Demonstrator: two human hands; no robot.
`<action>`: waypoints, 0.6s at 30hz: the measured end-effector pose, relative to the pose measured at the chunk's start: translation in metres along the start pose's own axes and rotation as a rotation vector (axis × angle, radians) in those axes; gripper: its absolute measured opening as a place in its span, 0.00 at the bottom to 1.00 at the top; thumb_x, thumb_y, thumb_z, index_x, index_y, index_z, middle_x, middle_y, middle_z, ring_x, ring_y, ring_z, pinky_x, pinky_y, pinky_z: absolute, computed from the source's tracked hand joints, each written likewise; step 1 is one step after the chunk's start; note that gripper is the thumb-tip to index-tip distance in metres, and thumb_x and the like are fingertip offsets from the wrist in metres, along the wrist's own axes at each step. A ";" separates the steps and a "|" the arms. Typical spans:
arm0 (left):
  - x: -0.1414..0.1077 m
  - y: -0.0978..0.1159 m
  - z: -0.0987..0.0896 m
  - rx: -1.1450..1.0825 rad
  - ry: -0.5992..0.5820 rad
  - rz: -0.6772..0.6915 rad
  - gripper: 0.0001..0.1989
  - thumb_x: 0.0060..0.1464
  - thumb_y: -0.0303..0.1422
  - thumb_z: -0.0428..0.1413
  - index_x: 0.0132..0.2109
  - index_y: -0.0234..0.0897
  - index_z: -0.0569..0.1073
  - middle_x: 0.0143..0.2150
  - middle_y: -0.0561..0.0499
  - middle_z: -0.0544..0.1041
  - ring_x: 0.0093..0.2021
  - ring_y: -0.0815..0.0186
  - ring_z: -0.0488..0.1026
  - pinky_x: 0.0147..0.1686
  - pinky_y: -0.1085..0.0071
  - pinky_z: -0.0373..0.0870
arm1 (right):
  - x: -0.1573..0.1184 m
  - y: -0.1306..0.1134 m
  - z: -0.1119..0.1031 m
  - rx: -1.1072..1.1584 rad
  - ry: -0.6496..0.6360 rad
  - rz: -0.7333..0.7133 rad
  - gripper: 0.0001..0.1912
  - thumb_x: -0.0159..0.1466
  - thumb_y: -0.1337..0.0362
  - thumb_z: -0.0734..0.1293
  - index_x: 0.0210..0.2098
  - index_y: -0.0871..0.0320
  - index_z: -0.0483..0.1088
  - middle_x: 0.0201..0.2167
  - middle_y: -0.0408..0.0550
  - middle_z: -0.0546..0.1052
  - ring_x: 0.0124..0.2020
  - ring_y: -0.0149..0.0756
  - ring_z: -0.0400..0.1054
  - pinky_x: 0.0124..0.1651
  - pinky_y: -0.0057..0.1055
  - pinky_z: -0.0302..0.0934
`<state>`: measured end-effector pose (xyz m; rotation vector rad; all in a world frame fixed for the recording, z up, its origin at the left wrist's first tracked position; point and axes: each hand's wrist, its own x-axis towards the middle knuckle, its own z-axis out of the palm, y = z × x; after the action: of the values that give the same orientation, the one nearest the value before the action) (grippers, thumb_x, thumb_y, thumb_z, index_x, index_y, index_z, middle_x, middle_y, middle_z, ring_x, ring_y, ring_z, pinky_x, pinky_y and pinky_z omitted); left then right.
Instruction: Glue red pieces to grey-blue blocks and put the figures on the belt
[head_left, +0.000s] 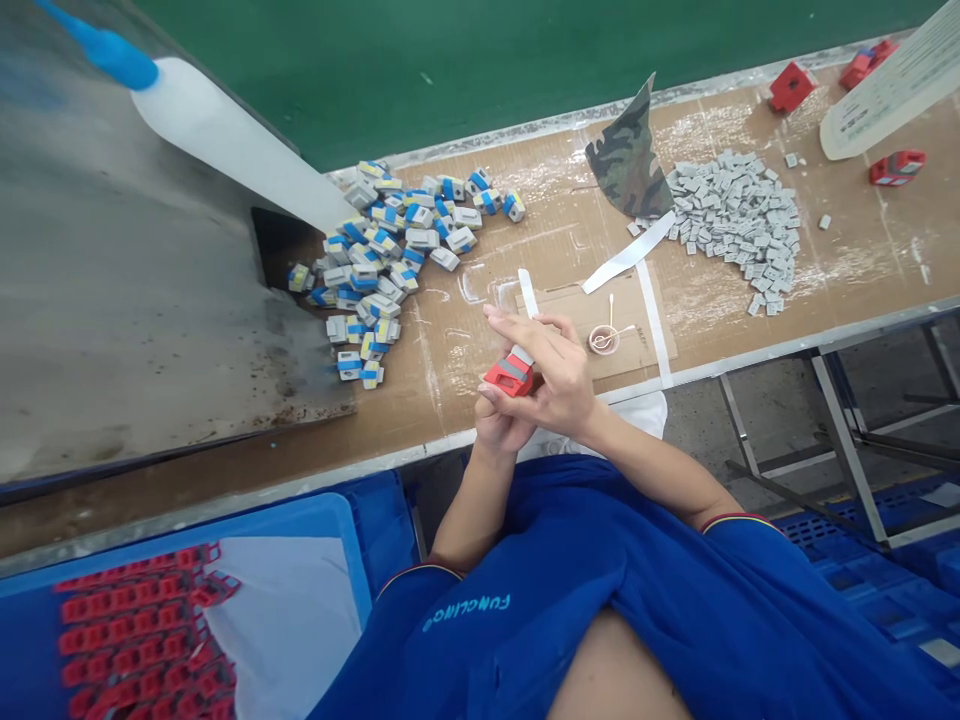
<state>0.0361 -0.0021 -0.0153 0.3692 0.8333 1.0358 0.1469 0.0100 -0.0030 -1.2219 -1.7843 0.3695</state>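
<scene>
The two hands are together on one red block (pixel 510 374): the left hand (pixel 501 425) grips it from below, and the right hand (pixel 556 372) closes over it with its fingers stretched across the top and its thumb low on the near side. The block sits above the workbench's near edge. It is glossy red, tilted, with a grey band across the face, a pale grey part at the upper end and a rectangular recess facing the camera.

Just beside the hands, a cardboard sheet (pixel 634 362) bears a small pink cup (pixel 604 341) and cotton swabs (pixel 611 310). To the left lies a heap of pale grey blocks (pixel 422 239) with blue and yellow bands; to the right, a pile of small grey tiles (pixel 739 215) touches a camouflage-patterned piece (pixel 628 160).

Lettering on the blue shirt (pixel 570 540), upside down here, seems to read "FUNGLING" with a small ring-like mark. The clear bottle (pixel 892 90) at upper right carries lines of print too small to read. Rows of red blocks with grey bands fill part of a blue tray (pixel 341 515) at lower left.
</scene>
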 end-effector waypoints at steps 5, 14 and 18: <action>-0.004 0.001 0.005 -0.038 -0.045 -0.011 0.49 0.34 0.60 0.77 0.61 0.41 0.78 0.62 0.42 0.81 0.70 0.48 0.73 0.63 0.63 0.77 | 0.001 -0.002 -0.001 -0.032 0.023 -0.022 0.31 0.73 0.39 0.64 0.61 0.56 0.75 0.60 0.58 0.84 0.61 0.46 0.81 0.69 0.48 0.66; 0.006 -0.021 -0.007 -0.098 -0.059 0.016 0.48 0.35 0.63 0.75 0.59 0.41 0.79 0.62 0.41 0.81 0.68 0.48 0.74 0.57 0.63 0.79 | -0.005 0.005 -0.001 0.003 0.074 -0.075 0.33 0.72 0.40 0.67 0.64 0.59 0.74 0.63 0.62 0.82 0.64 0.47 0.79 0.73 0.50 0.64; 0.004 -0.020 -0.008 -0.073 -0.045 0.017 0.48 0.36 0.64 0.74 0.59 0.40 0.80 0.60 0.40 0.82 0.66 0.47 0.76 0.57 0.61 0.79 | -0.007 0.004 -0.001 -0.007 0.079 -0.075 0.32 0.72 0.41 0.67 0.64 0.58 0.73 0.63 0.60 0.82 0.64 0.47 0.79 0.73 0.51 0.64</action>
<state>0.0427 -0.0089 -0.0349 0.3366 0.7507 1.0667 0.1509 0.0060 -0.0087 -1.1550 -1.7592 0.2682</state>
